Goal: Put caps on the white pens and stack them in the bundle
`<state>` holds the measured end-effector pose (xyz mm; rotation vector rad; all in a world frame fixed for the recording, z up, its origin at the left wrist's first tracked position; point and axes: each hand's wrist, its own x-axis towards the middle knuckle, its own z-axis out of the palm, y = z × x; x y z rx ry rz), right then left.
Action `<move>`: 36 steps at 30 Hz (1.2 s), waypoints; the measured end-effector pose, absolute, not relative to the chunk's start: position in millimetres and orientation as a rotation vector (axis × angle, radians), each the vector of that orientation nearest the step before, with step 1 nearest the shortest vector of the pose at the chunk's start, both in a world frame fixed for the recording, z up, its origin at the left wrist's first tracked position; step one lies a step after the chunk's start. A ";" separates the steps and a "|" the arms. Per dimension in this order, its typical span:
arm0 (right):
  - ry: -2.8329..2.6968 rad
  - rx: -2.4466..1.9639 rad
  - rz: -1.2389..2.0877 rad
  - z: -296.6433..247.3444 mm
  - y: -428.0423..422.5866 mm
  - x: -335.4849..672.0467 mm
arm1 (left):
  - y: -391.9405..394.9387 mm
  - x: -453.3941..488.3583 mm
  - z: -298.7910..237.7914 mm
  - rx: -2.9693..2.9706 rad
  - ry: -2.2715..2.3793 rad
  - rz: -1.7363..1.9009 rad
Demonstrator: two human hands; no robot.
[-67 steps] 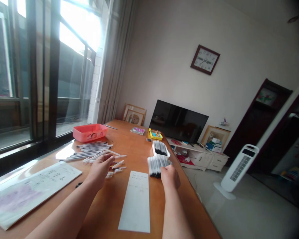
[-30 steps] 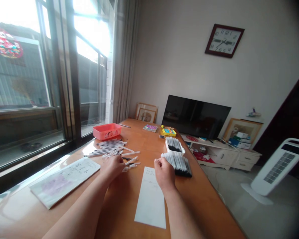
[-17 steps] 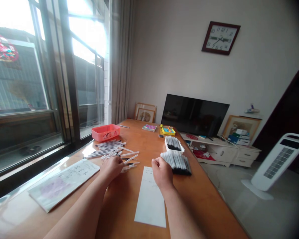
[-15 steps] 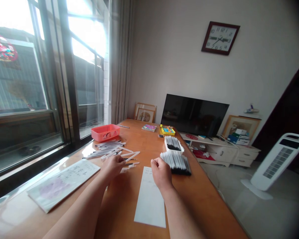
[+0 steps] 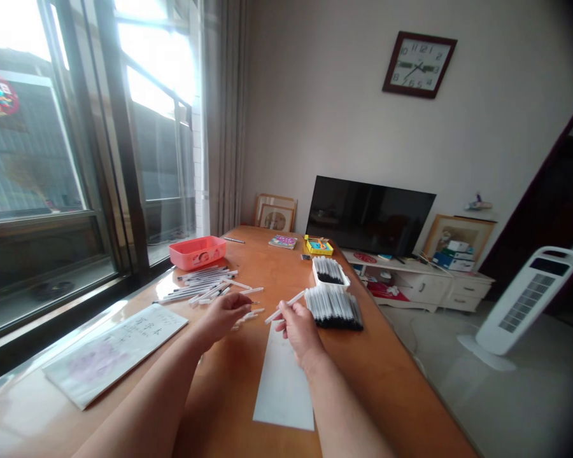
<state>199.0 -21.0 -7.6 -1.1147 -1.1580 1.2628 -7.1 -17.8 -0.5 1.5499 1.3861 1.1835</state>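
My right hand point(image 5: 297, 327) pinches a whitish, see-through pen barrel point(image 5: 286, 306) between thumb and fingers, slanting above the top of a long white paper sheet point(image 5: 282, 388). To its left, my left hand point(image 5: 226, 316) is closed at the fingertips on what looks like a thin pen refill point(image 5: 254, 301), its narrow tip poking out to the right. Loose pen barrels point(image 5: 252, 291) and small clear caps point(image 5: 252, 314) lie just beyond the left fingers. Beside the right hand is a neat row of clear pens with black ends point(image 5: 333, 308).
A white box of similar pens point(image 5: 346, 281) stands behind the row. At left are a pile of pens point(image 5: 203, 280), a pink-red box point(image 5: 198, 253) and a booklet point(image 5: 117, 353). A yellow box point(image 5: 319, 247) and a colourful book point(image 5: 282, 242) sit at the table's far end.
My right hand has turned from a closed fist, and the pen barrel now shows in its fingers. My left hand has shifted slightly, with the thin tip sticking out. The view has moved a little.
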 end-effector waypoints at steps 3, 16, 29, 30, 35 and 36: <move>-1.108 -1.147 1.231 -9.7 -16.2 203.8 | -4.6 -30.9 -9.1 1.580 1.913 1.220; -1.172 -1.192 1.173 -9.1 -15.4 204.1 | -1.7 -38.0 -14.6 1.903 2.355 0.581; -1.194 -1.177 1.133 -11.3 -13.5 204.3 | -0.9 -35.1 -15.3 1.943 2.342 0.501; -1.192 -1.177 1.133 -11.0 -13.5 204.3 | -0.9 -35.3 -13.7 1.936 2.348 0.497; -1.197 -1.197 1.139 -10.0 -14.4 203.7 | -2.0 -37.7 -6.0 1.885 2.326 0.678; -1.203 -1.199 1.140 -9.9 -14.7 203.3 | -2.7 -37.3 -5.0 1.847 2.292 0.772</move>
